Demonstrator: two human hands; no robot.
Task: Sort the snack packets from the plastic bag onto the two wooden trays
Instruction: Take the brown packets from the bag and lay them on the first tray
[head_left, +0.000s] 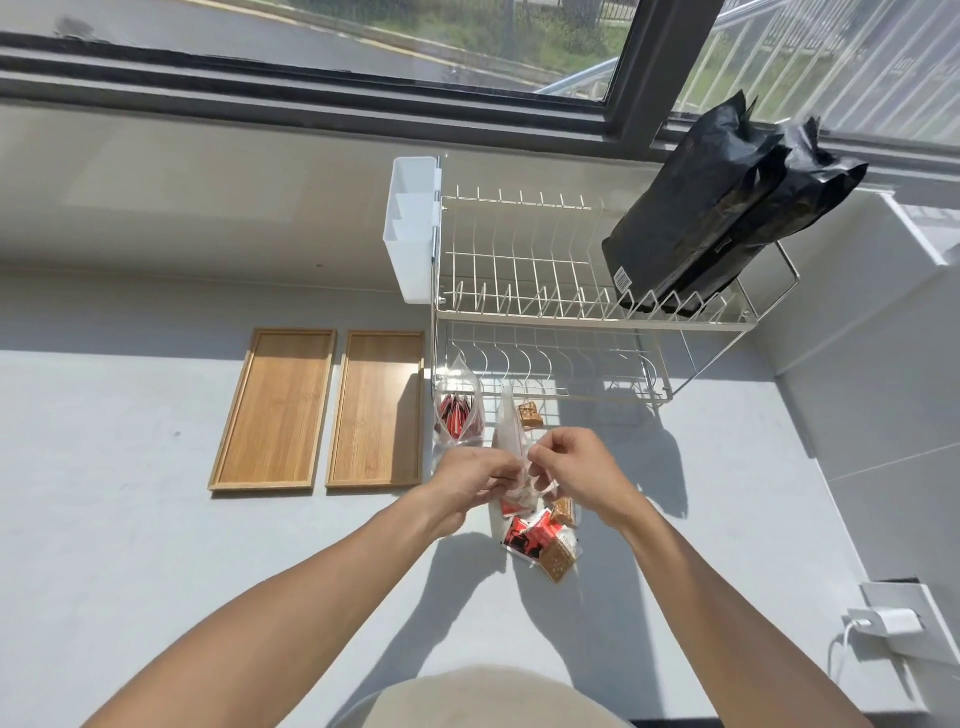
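Two tiers make up the white wire dish rack (550, 306), the biggest thing on the grey counter (156, 519), which stands under a dark-framed window (631, 78). Black foil pouches (727, 208) lean upright in the right end of its upper tier, and a white plastic cutlery holder (413, 228) hangs on its left end. Left of the rack, two wooden trays lie side by side with a narrow gap between them, the left tray (275, 410) and the right tray (379, 410), both bare inside.

Just in front of the rack's lower tier, both hands meet over a clear plastic bag (511, 441). The left hand (467, 486) and the right hand (574, 467) each pinch the bag's film near its lower end, fingers closed on it, knuckles close together. The bag's far end points toward the rack. Below the hands, a small pile of snack packets (540, 540) lies on the counter, red-and-white ones mixed with brown ones; whether they are loose or partly inside the film is hard to tell. A second clear bag (460, 410) holding red packets stands between the right tray and the held bag. One brown packet (530, 414) lies beside the rack's base. At the right edge, a white charger (883, 621) sits plugged into a socket.
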